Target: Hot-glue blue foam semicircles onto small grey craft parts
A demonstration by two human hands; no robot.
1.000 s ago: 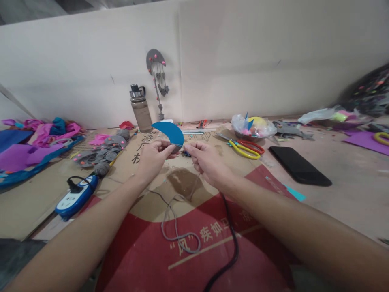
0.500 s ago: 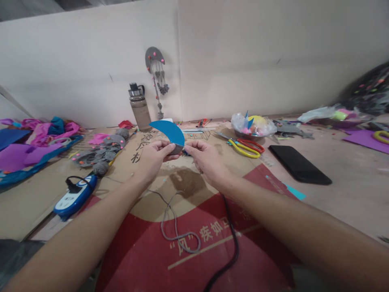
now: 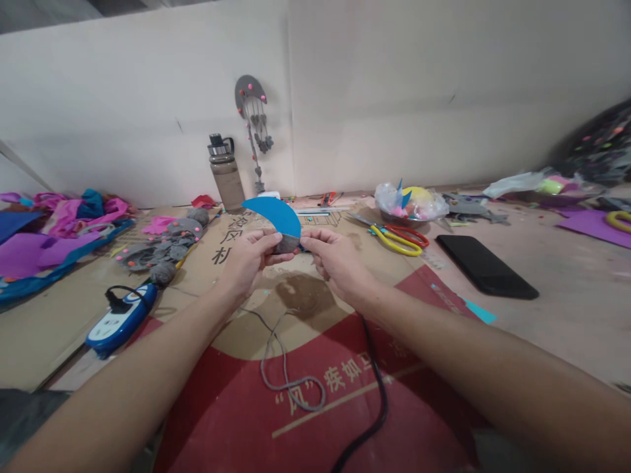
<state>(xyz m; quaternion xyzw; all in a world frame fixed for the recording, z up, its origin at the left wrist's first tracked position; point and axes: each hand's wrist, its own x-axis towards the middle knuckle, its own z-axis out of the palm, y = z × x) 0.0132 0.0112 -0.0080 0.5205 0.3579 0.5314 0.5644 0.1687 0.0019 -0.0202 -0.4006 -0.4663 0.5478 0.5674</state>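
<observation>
My left hand [image 3: 249,257] pinches the lower edge of a blue crescent-shaped felt piece [image 3: 274,214], held upright over the cardboard sheet [image 3: 231,243]. A small grey lump sits under its right tip between my thumbs. My right hand [image 3: 335,261] is closed in a pinch at that same tip, touching the piece. A thin grey cord [image 3: 283,358] hangs from my hands and loops on the red printed cardboard [image 3: 305,407] below.
A water bottle [image 3: 226,174] and a grey hanging felt ornament [image 3: 252,112] stand at the wall. Grey felt pieces [image 3: 162,248], a blue power strip [image 3: 121,318], coloured felt [image 3: 49,230] lie left. Scissors [image 3: 399,240], a bowl of scraps [image 3: 411,203], a black phone [image 3: 486,268] lie right.
My right hand has moved left and closed onto the right tip of the blue piece. The left hand holds it almost still.
</observation>
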